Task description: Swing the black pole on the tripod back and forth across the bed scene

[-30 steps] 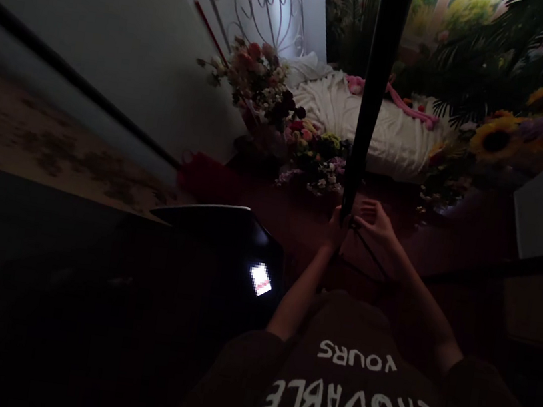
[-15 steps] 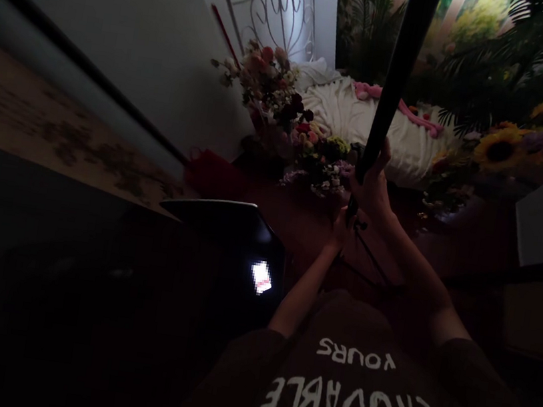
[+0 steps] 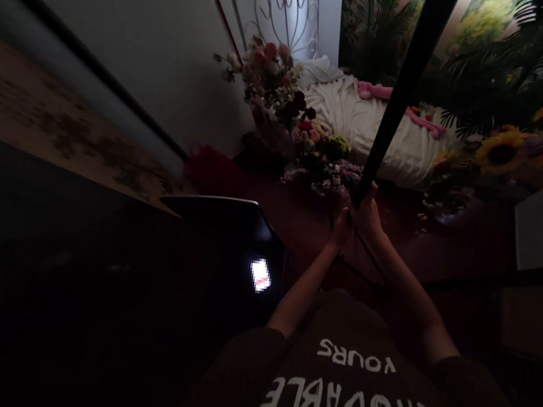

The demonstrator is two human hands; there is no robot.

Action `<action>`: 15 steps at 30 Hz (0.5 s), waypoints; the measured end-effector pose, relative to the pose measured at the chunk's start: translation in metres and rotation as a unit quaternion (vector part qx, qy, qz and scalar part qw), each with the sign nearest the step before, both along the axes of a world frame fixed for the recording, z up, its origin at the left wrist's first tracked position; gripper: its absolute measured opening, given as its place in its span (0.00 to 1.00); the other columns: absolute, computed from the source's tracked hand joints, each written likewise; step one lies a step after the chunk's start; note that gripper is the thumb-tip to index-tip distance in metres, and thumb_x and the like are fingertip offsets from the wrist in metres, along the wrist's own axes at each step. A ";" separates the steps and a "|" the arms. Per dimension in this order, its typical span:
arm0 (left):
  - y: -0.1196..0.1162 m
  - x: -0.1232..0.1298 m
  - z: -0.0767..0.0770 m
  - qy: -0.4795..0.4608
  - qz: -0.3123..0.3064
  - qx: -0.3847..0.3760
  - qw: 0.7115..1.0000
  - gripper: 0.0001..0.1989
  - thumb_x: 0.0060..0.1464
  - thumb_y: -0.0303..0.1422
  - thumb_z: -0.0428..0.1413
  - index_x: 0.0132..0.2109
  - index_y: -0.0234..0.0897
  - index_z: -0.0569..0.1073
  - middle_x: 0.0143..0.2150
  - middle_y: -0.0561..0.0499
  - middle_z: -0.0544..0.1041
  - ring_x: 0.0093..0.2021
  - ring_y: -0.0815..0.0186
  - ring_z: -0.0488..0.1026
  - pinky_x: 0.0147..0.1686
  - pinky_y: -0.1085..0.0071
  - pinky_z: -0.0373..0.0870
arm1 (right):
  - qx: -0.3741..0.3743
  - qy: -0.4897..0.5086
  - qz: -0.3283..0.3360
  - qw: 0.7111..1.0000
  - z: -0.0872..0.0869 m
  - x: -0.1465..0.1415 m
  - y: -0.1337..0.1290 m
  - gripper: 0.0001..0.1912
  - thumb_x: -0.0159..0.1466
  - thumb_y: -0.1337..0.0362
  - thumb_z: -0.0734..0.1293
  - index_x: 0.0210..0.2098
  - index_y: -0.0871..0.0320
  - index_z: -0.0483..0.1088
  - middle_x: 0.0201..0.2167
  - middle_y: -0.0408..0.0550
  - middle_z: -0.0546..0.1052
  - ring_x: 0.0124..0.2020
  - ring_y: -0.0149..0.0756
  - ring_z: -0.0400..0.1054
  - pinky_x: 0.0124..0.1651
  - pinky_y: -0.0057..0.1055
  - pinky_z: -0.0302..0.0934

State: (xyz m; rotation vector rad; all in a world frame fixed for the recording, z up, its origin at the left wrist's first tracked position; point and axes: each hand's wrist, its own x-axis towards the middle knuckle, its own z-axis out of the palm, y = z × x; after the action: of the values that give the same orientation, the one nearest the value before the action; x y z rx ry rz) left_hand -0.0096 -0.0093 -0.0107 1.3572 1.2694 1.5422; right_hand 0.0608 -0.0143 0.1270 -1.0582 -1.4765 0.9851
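A tall black tripod stand runs from the top edge down to the middle of the view, tilted to the right. My right hand is closed around its pole, low down. Just below and to the left, my left hand is closed on the lower part of the stand. The two hands are close together, almost touching. Thin dark legs spread out beneath them, partly hidden by my right forearm and the dim light.
Ahead are bunches of flowers and a bed with a cream cover. A sunflower stands at the right. On my left, a dark flat surface bears a lit phone-like screen. Another dark pole crosses the left side.
My right hand has slid down the pole, nearer to my left hand. The upper pole has shifted slightly right in view. My left hand stays about where it was.
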 end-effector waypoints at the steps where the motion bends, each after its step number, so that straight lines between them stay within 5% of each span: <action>1: -0.002 0.000 0.000 0.002 -0.001 0.000 1.000 0.22 0.60 0.48 0.48 0.50 0.37 0.70 0.47 0.39 0.75 0.50 0.60 0.73 0.52 0.61 0.69 | 0.000 0.003 0.006 1.000 0.002 0.002 0.002 0.31 0.58 0.63 0.68 0.59 0.51 0.55 0.47 0.52 0.72 0.43 0.39 0.70 0.44 0.36 0.68; 7: -0.011 0.002 0.009 -0.005 -0.015 -0.014 1.000 0.21 0.62 0.47 0.45 0.52 0.38 0.69 0.46 0.43 0.76 0.47 0.64 0.74 0.47 0.66 0.71 | -0.116 0.084 0.092 0.985 -0.005 0.027 -0.010 0.31 0.58 0.63 0.69 0.58 0.50 0.56 0.45 0.47 0.74 0.46 0.33 0.71 0.45 0.27 0.68; 10: -0.013 0.003 0.013 0.016 -0.003 -0.004 1.000 0.22 0.61 0.48 0.47 0.53 0.38 0.68 0.46 0.43 0.76 0.43 0.65 0.74 0.45 0.67 0.71 | -0.144 0.115 0.056 0.981 -0.024 0.046 -0.025 0.33 0.54 0.65 0.73 0.56 0.47 0.59 0.44 0.44 0.75 0.46 0.29 0.71 0.45 0.23 0.67; 15: -0.015 0.001 0.010 0.044 0.035 -0.018 0.998 0.22 0.59 0.49 0.49 0.52 0.37 0.69 0.42 0.43 0.76 0.42 0.62 0.74 0.45 0.67 0.70 | -0.183 0.101 -0.026 0.978 -0.056 0.062 -0.037 0.26 0.56 0.64 0.72 0.52 0.50 0.63 0.29 0.37 0.74 0.29 0.25 0.71 0.31 0.17 0.66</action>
State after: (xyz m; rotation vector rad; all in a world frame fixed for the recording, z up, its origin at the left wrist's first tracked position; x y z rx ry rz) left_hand -0.0082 -0.0243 -0.0004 1.3844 1.4045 1.5135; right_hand 0.1224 -0.0517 0.0706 -1.2097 -1.1206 1.3187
